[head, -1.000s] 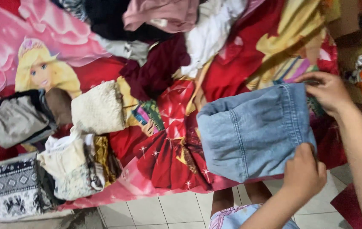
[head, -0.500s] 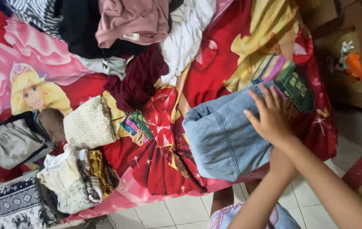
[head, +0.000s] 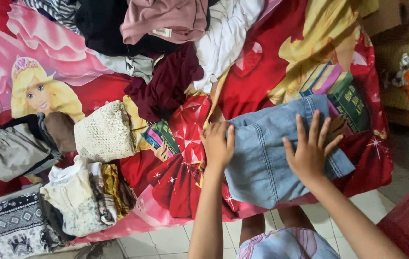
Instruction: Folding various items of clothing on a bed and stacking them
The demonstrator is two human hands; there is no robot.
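Hands of one person press down on a folded light-blue denim garment [head: 281, 153], seen from a head camera looking down over a bed. Right hand [head: 311, 148] lies flat on the denim with its fingers spread wide, palm on the cloth, holding nothing. Left hand [head: 218, 144] rests at the denim's left edge, fingers loosely curled over the fold; whether it grips the cloth cannot be told. Denim lies directly under and between both hands, near the bed's front edge, on a red and pink cartoon-print bedsheet [head: 262, 72]. Left of the left hand sit folded stacks: a cream knit piece [head: 104, 132], a grey garment [head: 15, 151] and a black-and-white patterned cloth [head: 12, 225]. Beyond the hands lies a loose heap with a dusty-pink top [head: 166, 19], a maroon cloth [head: 166, 86] and a white garment [head: 223, 38]. Below the hands, pale floor tiles [head: 166, 240] show.
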